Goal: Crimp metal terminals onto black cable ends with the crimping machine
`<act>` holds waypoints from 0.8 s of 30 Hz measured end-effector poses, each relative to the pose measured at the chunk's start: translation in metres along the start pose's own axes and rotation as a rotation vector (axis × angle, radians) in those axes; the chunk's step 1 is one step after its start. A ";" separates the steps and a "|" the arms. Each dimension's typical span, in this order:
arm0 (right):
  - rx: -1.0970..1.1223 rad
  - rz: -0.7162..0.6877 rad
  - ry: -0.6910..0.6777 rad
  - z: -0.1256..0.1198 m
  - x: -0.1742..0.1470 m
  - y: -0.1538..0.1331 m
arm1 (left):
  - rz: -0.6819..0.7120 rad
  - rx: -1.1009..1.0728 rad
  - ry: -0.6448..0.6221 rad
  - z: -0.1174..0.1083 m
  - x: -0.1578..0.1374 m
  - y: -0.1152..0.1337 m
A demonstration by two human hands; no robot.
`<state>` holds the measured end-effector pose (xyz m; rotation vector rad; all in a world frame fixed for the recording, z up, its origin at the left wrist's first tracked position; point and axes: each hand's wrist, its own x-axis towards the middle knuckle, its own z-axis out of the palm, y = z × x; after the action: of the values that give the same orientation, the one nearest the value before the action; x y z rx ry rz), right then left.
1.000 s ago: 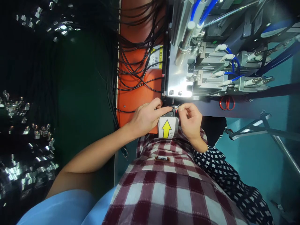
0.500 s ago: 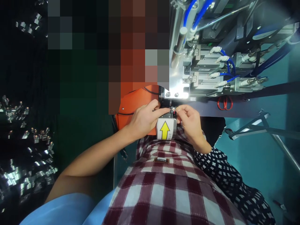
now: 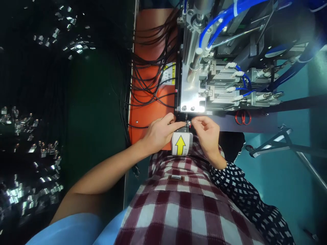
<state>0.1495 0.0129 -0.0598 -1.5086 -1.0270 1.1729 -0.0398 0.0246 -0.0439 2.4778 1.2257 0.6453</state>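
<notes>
My left hand (image 3: 161, 132) reaches in over the orange panel's lower end. One finger stretches right to a small shiny metal piece (image 3: 188, 123) at the black fixture; the other fingers curl apart from it and are partly hidden. From the right, my right hand (image 3: 208, 136) has thumb and forefinger pinched together beside the same small piece. What sits in that pinch is too small to make out. Just below the fingertips is a white label with a yellow arrow (image 3: 180, 144).
Above my hands stands a machine with a bright metal plate (image 3: 192, 97) and blue air tubes (image 3: 224, 18). Black cables (image 3: 150, 64) cross the orange panel (image 3: 154, 110). Red-handled scissors (image 3: 243, 117) lie on the right. Bunched cables with shiny metal ends (image 3: 19, 120) are at left.
My view has tilted slightly, and the machine and fixture sit a little lower. The upper orange panel and its cables now show. Both hands keep nearly the same pose at the small piece.
</notes>
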 end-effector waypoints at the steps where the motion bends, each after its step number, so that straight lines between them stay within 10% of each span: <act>1: -0.039 -0.048 0.013 0.001 -0.001 0.002 | -0.003 0.005 -0.001 0.000 0.000 0.000; 5: -0.154 -0.123 0.016 0.000 -0.004 0.008 | -0.010 0.012 -0.022 0.000 0.000 0.000; 12: 0.049 0.173 -0.094 -0.009 -0.001 0.005 | 0.002 0.003 -0.030 -0.001 0.000 0.000; 24: -0.222 -0.009 -0.071 -0.008 -0.019 -0.007 | 0.005 0.003 -0.014 -0.001 0.001 -0.001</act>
<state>0.1537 -0.0050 -0.0486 -1.6412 -1.2442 1.1430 -0.0401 0.0254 -0.0435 2.4839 1.2169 0.6265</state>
